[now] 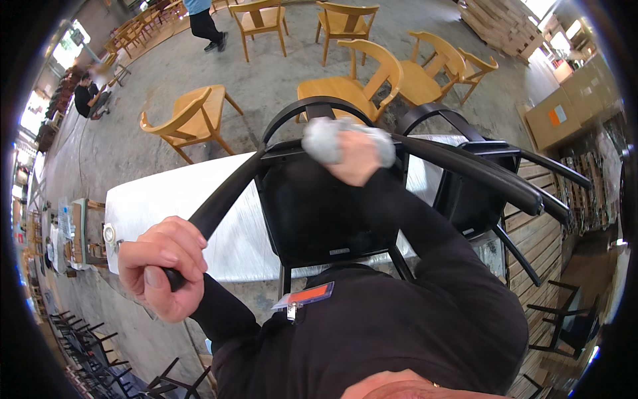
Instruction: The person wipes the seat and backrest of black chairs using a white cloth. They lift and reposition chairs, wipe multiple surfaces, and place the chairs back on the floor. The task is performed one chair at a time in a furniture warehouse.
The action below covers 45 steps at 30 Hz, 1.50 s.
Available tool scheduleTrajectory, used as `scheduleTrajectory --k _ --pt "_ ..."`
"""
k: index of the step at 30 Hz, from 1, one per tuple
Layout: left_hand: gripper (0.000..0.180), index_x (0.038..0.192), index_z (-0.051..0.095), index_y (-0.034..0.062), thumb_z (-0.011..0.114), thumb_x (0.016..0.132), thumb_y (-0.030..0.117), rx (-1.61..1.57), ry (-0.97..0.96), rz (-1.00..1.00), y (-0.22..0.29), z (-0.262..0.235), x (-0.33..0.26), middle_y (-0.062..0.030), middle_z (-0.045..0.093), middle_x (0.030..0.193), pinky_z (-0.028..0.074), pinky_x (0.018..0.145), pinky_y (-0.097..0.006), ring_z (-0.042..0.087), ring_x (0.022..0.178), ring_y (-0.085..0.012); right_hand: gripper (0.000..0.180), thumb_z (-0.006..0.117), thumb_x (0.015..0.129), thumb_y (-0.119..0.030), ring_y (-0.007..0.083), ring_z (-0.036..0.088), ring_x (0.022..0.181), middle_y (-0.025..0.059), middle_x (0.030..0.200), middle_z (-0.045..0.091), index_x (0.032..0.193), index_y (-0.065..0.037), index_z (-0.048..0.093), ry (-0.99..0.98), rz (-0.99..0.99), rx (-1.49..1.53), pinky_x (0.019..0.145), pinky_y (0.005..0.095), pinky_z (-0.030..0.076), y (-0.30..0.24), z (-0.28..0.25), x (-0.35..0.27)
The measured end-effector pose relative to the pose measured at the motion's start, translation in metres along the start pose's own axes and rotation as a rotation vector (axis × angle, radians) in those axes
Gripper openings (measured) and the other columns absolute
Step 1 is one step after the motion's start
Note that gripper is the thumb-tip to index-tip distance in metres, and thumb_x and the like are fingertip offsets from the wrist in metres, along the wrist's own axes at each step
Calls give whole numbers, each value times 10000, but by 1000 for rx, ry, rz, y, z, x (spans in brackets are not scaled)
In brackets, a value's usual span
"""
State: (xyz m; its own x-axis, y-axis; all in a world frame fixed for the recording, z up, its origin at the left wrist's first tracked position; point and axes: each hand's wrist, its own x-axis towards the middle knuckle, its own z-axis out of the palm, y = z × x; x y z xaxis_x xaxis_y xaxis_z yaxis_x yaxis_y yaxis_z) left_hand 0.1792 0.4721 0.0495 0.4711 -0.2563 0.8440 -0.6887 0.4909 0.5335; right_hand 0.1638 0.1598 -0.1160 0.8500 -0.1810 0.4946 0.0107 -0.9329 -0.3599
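Note:
A black chair (325,213) rests on a table (179,189) covered in white sheeting, its broad dark panel facing me. My left hand (163,266) is closed around the end of one of its long, tapering black bars. In my right hand (359,158) is a bunched pale grey cloth (323,141), at the far edge of the panel beside the curved rail. That hand and the cloth are smeared by motion, so exact contact cannot be made out. Close on the right stands a second black chair (458,196), partly hidden by my arm and the first chair's bars.
Beyond the table stand several light wooden chairs (382,70). At the right are a cardboard box (565,110) and wooden slats (531,233). A tape roll (109,233) lies at the table's left end. One person (88,98) is low at far left; another person (201,20) stands farther back.

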Motion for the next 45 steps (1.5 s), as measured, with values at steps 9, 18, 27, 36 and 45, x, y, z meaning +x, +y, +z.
scheduleTrajectory --k 9,18,27,36,45 --pt "160 941 514 5 445 975 145 -17 -37 12 -3 -7 0 -40 544 528 454 496 -321 503 427 -142 887 449 841 -775 389 682 742 257 706 655 719 65 705 -414 210 -36 694 461 531 -55 48 38" --pt "185 941 521 6 494 973 187 18 -28 10 -2 -5 1 -34 543 516 474 501 -322 523 428 -145 854 499 825 -775 389 686 865 265 853 688 879 50 716 -622 267 172 808 457 529 -41 21 41" --pt "187 940 540 -11 518 955 175 -11 -18 17 -4 -8 0 -29 556 539 490 507 -311 538 438 -131 847 441 869 -741 381 688 731 244 684 661 691 46 700 -441 153 -50 698 455 529 -67 23 47" --pt "180 917 532 2 527 952 178 10 -23 19 -3 -7 0 -31 558 531 489 505 -312 549 436 -137 700 550 859 -666 380 692 871 243 870 699 947 8 718 -505 255 306 819 446 535 -11 15 43" --pt "201 921 509 18 518 974 211 30 -8 27 -4 -6 0 -29 550 520 480 492 -313 529 420 -136 706 522 872 -652 410 675 830 281 836 680 789 21 722 -442 13 145 811 462 529 -78 57 67"
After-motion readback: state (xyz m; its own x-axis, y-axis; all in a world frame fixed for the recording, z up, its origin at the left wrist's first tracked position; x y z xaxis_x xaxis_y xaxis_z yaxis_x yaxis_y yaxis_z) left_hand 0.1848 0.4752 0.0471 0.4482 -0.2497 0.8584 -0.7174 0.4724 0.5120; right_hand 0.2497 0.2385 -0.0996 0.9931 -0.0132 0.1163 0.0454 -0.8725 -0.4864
